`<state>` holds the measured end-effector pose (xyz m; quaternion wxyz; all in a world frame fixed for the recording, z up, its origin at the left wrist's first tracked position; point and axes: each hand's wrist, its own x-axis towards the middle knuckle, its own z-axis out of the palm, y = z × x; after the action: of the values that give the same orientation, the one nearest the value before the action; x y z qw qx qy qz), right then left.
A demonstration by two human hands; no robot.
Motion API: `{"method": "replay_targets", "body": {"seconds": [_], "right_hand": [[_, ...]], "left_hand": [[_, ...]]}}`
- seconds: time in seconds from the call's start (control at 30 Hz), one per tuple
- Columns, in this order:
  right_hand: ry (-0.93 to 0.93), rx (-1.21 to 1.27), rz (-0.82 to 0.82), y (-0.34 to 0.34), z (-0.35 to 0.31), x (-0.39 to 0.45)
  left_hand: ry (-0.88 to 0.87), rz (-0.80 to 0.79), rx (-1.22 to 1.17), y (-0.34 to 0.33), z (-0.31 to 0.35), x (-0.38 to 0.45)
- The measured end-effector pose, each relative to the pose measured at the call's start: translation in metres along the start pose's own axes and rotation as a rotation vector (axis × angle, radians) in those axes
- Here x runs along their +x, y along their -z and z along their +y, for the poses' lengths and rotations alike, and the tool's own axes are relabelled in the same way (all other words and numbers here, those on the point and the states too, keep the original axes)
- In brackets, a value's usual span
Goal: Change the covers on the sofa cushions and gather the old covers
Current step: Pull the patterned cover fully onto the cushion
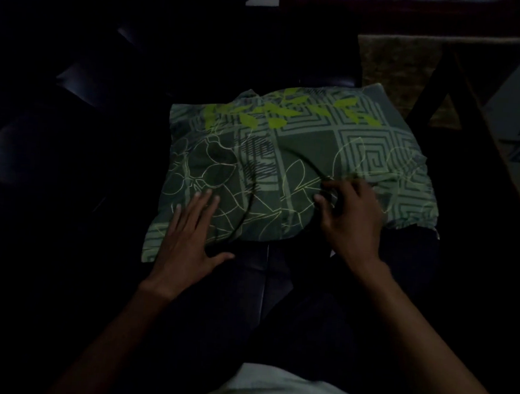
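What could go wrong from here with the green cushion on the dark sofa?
1. The right hand pinches a fold of the green patterned cover while the left hand presses flat; a hard tug could strain the fabric.
2. The cover already bunches loosely at the cushion's right end, so the fit may end up uneven.
3. The scene is very dim; the cover's opening cannot be made out, and the sofa is barely visible, so dark items could be overlooked.

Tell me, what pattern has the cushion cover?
Green cushion cover with maze-like squares and leaf outlines, some leaves bright lime; head view.
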<state>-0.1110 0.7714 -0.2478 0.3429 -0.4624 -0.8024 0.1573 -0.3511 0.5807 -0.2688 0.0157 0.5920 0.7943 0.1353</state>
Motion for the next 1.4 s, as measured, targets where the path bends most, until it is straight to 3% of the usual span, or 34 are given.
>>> {"method": "replay_targets", "body": {"seconds": [0.13, 0.33, 0.47, 0.57, 0.67, 0.83, 1.07, 1.4], "right_hand": [[-0.038, 0.034, -0.035, 0.002, -0.002, 0.013], [-0.235, 0.132, 0.059, 0.016, 0.003, 0.015], [-0.081, 0.17, 0.025, 0.011, -0.008, 0.005], [0.063, 0.213, -0.188, 0.003, -0.037, -0.017], [0.211, -0.021, -0.417, -0.013, -0.058, -0.037], [0.069, 0.052, -0.361, -0.006, -0.066, -0.004], [0.066, 0.219, -0.267, 0.008, -0.089, 0.025], [-0.043, 0.053, -0.319, 0.01, -0.078, 0.012]], "left_hand": [[0.016, 0.016, 0.156, 0.004, -0.03, -0.005], [-0.043, -0.019, 0.084, 0.025, -0.056, 0.016], [-0.025, -0.039, -0.059, 0.036, -0.064, 0.015], [-0.046, 0.0, -0.113, 0.041, -0.064, 0.005], [-0.021, 0.119, -0.158, 0.044, -0.057, 0.0], [0.091, 0.22, -0.07, 0.071, -0.047, 0.028], [0.067, 0.231, -0.055, 0.136, -0.028, 0.089], [0.034, 0.166, -0.026, 0.13, -0.024, 0.082]]}}
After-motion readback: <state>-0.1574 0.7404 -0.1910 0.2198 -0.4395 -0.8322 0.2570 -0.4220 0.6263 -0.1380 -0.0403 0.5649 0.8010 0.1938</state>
